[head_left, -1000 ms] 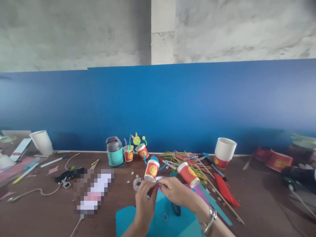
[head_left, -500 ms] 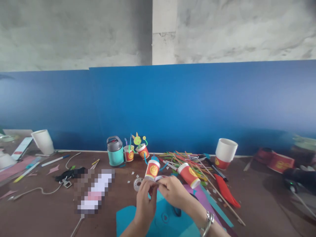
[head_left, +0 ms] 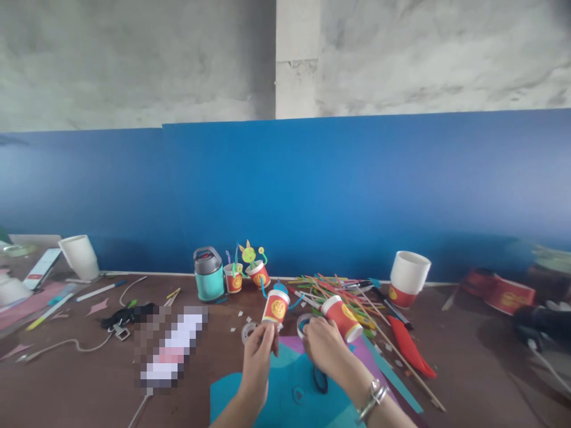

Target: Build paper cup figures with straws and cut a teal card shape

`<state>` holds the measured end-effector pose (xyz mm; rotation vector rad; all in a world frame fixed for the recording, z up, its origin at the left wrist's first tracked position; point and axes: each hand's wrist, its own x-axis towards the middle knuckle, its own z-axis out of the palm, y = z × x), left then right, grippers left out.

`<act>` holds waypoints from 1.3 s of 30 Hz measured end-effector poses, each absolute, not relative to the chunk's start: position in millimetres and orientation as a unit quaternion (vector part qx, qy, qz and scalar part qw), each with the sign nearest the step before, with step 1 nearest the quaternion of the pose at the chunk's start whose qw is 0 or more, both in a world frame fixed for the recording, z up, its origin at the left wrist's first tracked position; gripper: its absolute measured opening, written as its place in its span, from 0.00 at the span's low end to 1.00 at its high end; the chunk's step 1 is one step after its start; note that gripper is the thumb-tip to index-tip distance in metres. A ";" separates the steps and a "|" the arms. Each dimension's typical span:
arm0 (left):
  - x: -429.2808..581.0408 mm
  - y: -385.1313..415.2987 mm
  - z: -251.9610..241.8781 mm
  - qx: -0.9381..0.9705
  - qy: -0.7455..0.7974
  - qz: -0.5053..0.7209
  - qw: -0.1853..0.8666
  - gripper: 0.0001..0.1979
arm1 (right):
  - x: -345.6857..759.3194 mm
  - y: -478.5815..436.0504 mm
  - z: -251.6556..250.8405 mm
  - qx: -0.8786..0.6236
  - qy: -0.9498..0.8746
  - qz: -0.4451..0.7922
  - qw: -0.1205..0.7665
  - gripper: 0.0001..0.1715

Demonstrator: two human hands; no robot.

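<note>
My left hand (head_left: 259, 352) is closed in a pinch just below a red-and-white paper cup (head_left: 275, 308) with blue pipe-cleaner arms. Whatever is between its fingertips is too small to make out. My right hand (head_left: 322, 345) grips a roll of clear tape (head_left: 304, 321), whose ring shows past the fingers. A second paper cup (head_left: 341, 318) lies tilted on its side, close beyond that hand. Another tape roll (head_left: 248, 331) rests on the table left of the first cup. Below both hands are blue craft sheets (head_left: 254, 392) and the dark scissor handle (head_left: 320, 380).
Colourful sticks and pipe cleaners (head_left: 328, 288) lie in a heap behind the cups. A turquoise flask (head_left: 209, 276) and decorated cups (head_left: 257, 274) stand along the blue partition (head_left: 285, 196). To the right are stacked white cups (head_left: 408, 276) and a red piece (head_left: 411, 351).
My hands have moved apart from where they met in front of the cup. The right one went rightward with the tape roll; the left stayed near the cup, slightly lower.
</note>
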<state>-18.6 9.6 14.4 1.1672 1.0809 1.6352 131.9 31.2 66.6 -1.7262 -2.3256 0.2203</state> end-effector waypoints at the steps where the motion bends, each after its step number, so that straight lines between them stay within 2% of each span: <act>1: -17.8 10.7 13.0 0.444 0.415 0.657 0.446 0.22 | 131.6 32.2 64.9 -0.598 -0.789 0.069 0.122 0.08; 3: -16.4 12.0 10.6 0.408 0.389 0.665 0.491 0.22 | 128.2 34.7 62.8 -0.595 -0.780 0.088 0.173 0.09; 7: -14.5 11.3 9.5 0.365 0.364 0.664 0.542 0.22 | 117.5 39.6 60.5 -0.523 -0.742 0.250 0.337 0.08; 12: -14.3 10.3 12.9 0.342 0.341 0.668 0.566 0.18 | 113.4 41.2 58.1 -0.496 -0.709 0.309 0.395 0.05; 16: -13.4 10.6 9.7 0.379 0.325 0.648 0.575 0.12 | 114.3 36.3 61.0 -0.490 -0.743 0.247 0.383 0.08; 20: -9.6 7.1 5.3 0.418 0.321 0.633 0.568 0.15 | 112.4 24.3 69.9 -0.505 -0.787 0.051 0.352 0.09; 22: -9.2 4.6 7.1 0.404 0.332 0.624 0.580 0.22 | 112.3 17.8 76.7 -0.503 -0.796 0.005 0.337 0.10; 25: -12.9 2.8 12.6 0.385 0.333 0.625 0.592 0.34 | 116.7 12.2 85.4 -0.490 -0.812 0.040 0.314 0.10; 28: -17.5 4.8 12.3 0.416 0.304 0.617 0.595 0.38 | 124.4 14.2 85.6 -0.464 -0.832 0.129 0.276 0.10; 35: -16.8 7.6 -1.8 0.453 0.272 0.601 0.599 0.34 | 128.6 24.4 73.8 -0.478 -0.824 0.151 0.264 0.08; 39: -13.8 3.9 8.3 0.368 0.290 0.600 0.649 0.34 | 123.5 19.9 78.2 -0.445 -0.845 0.144 0.259 0.17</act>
